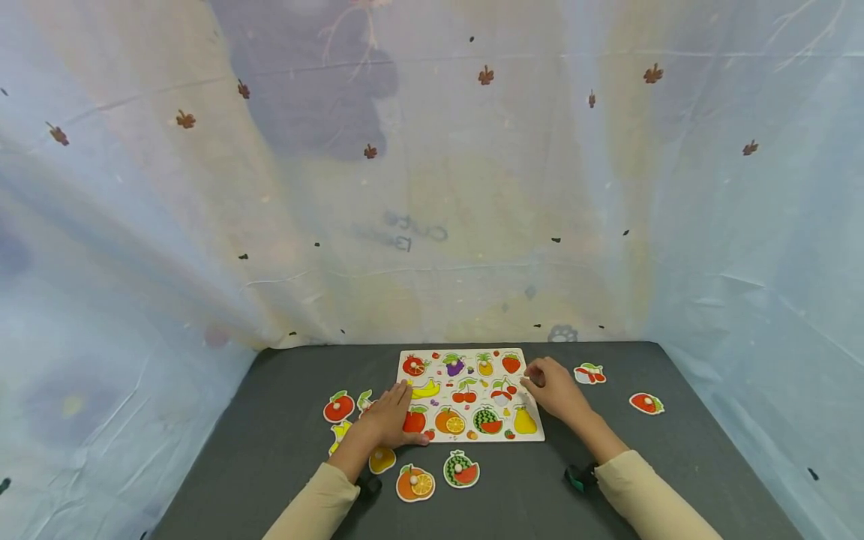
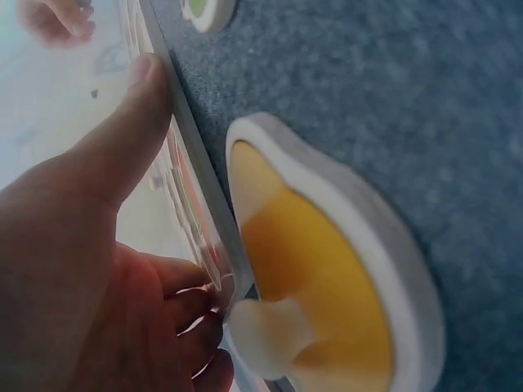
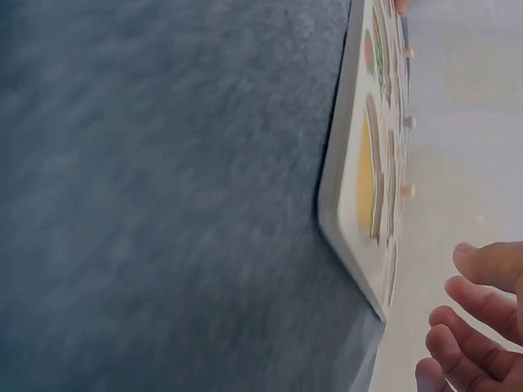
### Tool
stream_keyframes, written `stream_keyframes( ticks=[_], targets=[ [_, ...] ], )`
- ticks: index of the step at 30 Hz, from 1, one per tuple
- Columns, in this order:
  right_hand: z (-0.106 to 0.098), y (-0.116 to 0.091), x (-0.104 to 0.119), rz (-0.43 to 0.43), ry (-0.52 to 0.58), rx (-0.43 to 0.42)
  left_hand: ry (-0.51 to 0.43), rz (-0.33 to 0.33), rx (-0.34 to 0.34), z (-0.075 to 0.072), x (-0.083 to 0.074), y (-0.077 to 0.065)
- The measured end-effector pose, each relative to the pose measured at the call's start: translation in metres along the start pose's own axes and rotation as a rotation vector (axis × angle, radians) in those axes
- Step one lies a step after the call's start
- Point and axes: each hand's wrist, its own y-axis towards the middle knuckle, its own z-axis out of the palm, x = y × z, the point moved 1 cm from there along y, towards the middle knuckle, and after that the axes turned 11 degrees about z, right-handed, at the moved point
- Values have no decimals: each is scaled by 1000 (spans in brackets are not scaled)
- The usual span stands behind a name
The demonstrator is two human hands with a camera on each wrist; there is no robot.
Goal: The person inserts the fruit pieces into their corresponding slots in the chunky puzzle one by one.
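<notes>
A white wooden fruit puzzle board (image 1: 442, 431) lies on the dark table, printed with several fruits. My left hand (image 1: 390, 417) rests on its left edge, fingers straight over the board. In the left wrist view the thumb (image 2: 147, 90) lies along the board's near edge. My right hand (image 1: 555, 388) hovers by the upper right corner, beside the strawberry (image 1: 511, 363). Seen from the right wrist, its fingers (image 3: 458, 351) are loosely bent with nothing between them. Small wooden knobs (image 3: 408, 191) stand up from the board. A yellow piece (image 2: 327, 253) lies just beside my left hand.
Loose knobbed pieces lie around the board: a tomato-like red fruit (image 1: 339, 406), a banana (image 1: 339, 433), an orange (image 1: 415, 484) and a watermelon (image 1: 461, 471). To the right are a red-and-white cherry-like piece (image 1: 590, 373) and a strawberry piece (image 1: 646, 403). A patterned curtain (image 1: 439, 285) surrounds the table.
</notes>
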Motion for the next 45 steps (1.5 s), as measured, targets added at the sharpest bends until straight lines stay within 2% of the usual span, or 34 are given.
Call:
stream_keyframes(
  ticks=[5, 12, 22, 31, 37, 45],
  targets=[
    [-7, -10, -9, -30, 7, -43, -27, 0, -6, -4, -4, -4],
    [-20, -25, -20, -8, 8, -69, -52, -26, 2, -11, -9, -9],
    [-29, -35, -43, 6, 7, -106, -42, -58, -9, 3, 3, 1],
    [-37, -45, -62, 37, -18, -124, -45, -80, 2, -2, -4, -1],
    [-43, -52, -73, 24, -14, -155, -45, -63, -8, -3, -5, -2],
    [-57, -58, -90, 63, -59, -143, -49, -38, -18, -3, -5, -2]
  ],
)
